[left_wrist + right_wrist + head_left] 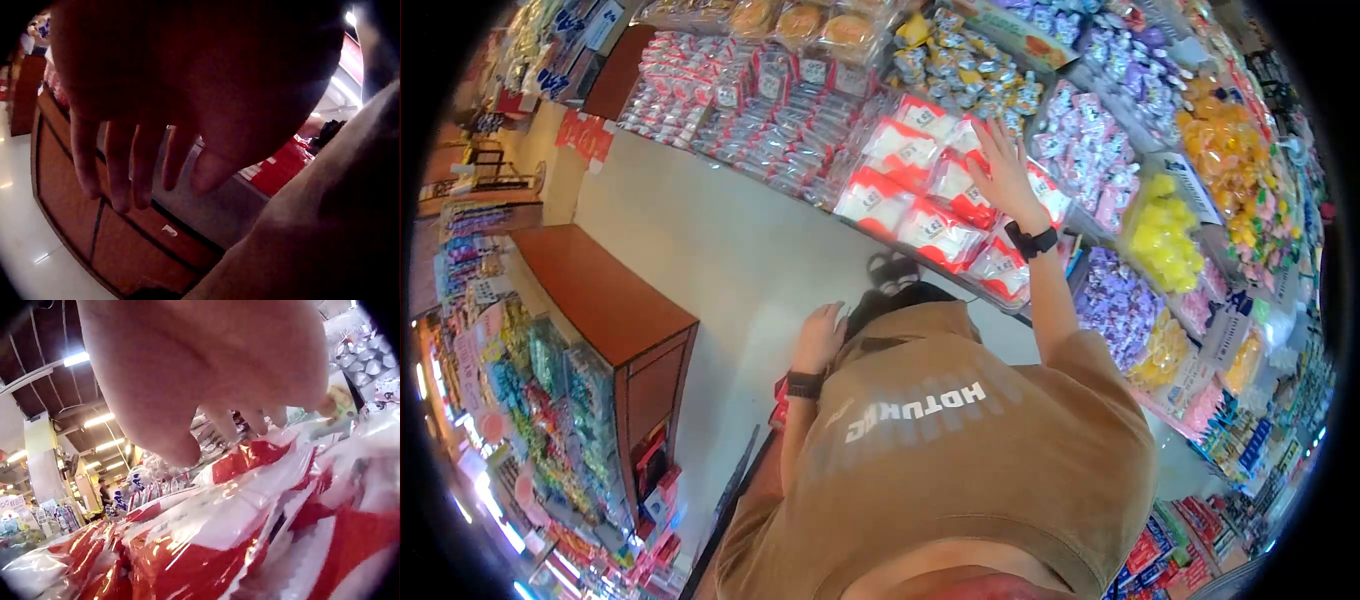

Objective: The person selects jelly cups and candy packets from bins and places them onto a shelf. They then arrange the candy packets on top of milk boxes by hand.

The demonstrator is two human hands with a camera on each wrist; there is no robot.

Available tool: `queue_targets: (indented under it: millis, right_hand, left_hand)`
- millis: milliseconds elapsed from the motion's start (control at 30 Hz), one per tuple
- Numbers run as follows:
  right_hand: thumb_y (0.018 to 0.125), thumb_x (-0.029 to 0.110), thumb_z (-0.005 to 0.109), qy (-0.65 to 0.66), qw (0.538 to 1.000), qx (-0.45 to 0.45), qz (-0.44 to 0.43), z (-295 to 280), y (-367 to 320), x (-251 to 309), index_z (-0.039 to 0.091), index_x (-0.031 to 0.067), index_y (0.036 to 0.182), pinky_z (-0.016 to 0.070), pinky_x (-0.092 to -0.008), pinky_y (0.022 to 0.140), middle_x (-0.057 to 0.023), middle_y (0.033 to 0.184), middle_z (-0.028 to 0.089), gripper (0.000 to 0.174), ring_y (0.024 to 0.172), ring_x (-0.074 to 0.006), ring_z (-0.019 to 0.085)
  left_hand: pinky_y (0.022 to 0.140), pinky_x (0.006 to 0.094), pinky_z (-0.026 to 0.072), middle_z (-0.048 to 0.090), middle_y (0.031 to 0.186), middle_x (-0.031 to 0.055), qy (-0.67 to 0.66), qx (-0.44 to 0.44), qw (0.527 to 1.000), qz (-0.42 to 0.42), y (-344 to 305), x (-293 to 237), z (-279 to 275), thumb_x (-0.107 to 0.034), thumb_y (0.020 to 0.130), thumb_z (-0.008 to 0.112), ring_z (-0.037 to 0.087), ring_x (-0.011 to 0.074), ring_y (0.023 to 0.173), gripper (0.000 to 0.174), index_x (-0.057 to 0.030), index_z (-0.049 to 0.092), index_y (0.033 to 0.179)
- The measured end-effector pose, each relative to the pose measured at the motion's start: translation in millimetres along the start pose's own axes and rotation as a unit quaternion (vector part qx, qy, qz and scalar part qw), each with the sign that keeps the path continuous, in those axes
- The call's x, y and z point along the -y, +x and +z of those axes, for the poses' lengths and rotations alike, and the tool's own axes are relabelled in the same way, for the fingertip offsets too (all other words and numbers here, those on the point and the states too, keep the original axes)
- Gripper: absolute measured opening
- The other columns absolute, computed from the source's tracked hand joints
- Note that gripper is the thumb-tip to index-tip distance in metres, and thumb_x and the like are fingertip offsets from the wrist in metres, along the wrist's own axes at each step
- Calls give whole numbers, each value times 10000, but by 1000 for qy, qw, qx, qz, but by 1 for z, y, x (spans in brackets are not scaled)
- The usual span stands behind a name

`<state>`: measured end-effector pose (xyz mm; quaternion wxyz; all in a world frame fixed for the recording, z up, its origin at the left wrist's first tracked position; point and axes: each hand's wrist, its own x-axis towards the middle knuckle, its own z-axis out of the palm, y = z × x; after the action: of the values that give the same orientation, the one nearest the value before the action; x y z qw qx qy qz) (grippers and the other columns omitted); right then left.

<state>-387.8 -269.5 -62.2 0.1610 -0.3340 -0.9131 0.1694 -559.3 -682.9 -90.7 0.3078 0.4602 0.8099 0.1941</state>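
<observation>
Red and white plastic packets (903,152) lie in rows in a display bin in the head view. Over their right part the right hand (1008,182) is spread, fingers extended, palm down. From the right wrist, that hand (206,369) is just above or touching the shiny packets (200,550); whether the fingertips press on them cannot be told. Nothing is held in it. Down by the waist hangs the left hand (820,338), and the left wrist view shows its fingers (119,169) loosely extended, holding nothing.
Silver-wrapped packets (785,125) fill the bins to the left, with round buns (798,22) behind. Yellow (1167,235) and purple sweets (1115,300) lie to the right. A brown wooden cabinet (605,290) stands across the pale floor (690,220).
</observation>
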Motion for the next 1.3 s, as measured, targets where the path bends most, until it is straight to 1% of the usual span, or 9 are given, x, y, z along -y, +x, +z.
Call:
queue_targets:
  millis: [167, 267, 533, 667, 700, 800, 900, 1067, 1300]
  right_hand:
    - [1003, 344, 562, -78, 994, 16, -69, 10, 0, 6, 429, 161, 1533, 183, -600, 1220, -132, 1618, 350, 575, 1517, -362, 267]
    - [1012, 301, 557, -67, 992, 60, -88, 4, -2, -4, 402, 172, 1553, 141, -582, 1235, -128, 1642, 311, 577, 1537, -356, 224]
    - [1009, 272, 575, -64, 997, -1, -29, -17, -9, 16, 483, 138, 1490, 164, -594, 1217, -163, 1619, 343, 508, 1531, -371, 237]
    - [997, 238, 594, -71, 996, 27, 54, -78, -33, 62, 543, 95, 1414, 228, -610, 1179, -201, 1473, 509, 444, 1406, -377, 436]
    - [996, 213, 599, -35, 996, 48, 67, -92, -39, 75, 559, 68, 1389, 309, -556, 1152, -202, 1368, 594, 421, 1318, -376, 525]
    - [984, 196, 611, 62, 991, 62, 103, -110, -64, 113, 597, 16, 1320, 430, -479, 1069, -244, 1242, 641, 381, 1201, -415, 582]
    - [970, 153, 623, 23, 993, 71, 86, -128, -74, 161, 620, -6, 1279, 484, -443, 992, -260, 1171, 664, 347, 1138, -425, 613]
    - [975, 166, 628, 36, 994, 61, 82, -115, -74, 211, 638, -3, 1257, 486, -438, 988, -232, 1213, 666, 329, 1143, -373, 631]
    - [955, 182, 657, 101, 990, 88, 52, -64, -32, 271, 665, 8, 1217, 505, -409, 960, -193, 1184, 689, 314, 1103, -353, 656]
  left_hand:
    - [921, 455, 518, 686, 1120, 188, 22, -19, 999, 15, 11, -19, -15, -155, 942, 634, 637, 381, 1049, 300, -6, 649, 1202]
    - [923, 450, 520, 686, 1113, 189, 12, -23, 1000, 5, 17, -26, -21, -158, 946, 628, 635, 380, 1054, 298, -9, 642, 1205]
    - [919, 461, 520, 675, 1149, 197, -4, 11, 999, 30, 29, 8, -23, -179, 938, 628, 636, 389, 1071, 324, -28, 630, 1224]
    - [905, 459, 522, 676, 1138, 209, -27, -18, 999, -12, 20, 49, -35, -164, 931, 627, 640, 401, 1054, 317, -23, 640, 1214]
    - [913, 445, 528, 682, 1157, 199, -19, -7, 999, -25, 18, 66, -38, -183, 935, 639, 648, 380, 1062, 334, -27, 642, 1231]
    - [920, 431, 534, 694, 1164, 187, -18, -40, 998, -49, 4, 126, -38, -200, 936, 656, 665, 341, 1063, 360, -40, 645, 1258]
    - [921, 431, 535, 700, 1152, 197, -33, -84, 993, -79, -16, 176, -46, -208, 929, 660, 674, 341, 1048, 371, -41, 648, 1260]
    - [945, 453, 523, 694, 1160, 222, -49, -41, 989, -132, -36, 246, -56, -211, 932, 637, 658, 378, 1083, 350, -35, 654, 1234]
    - [907, 459, 537, 700, 1137, 210, -68, -69, 991, -96, -24, 289, -56, -219, 938, 641, 674, 378, 1047, 348, -54, 644, 1245]
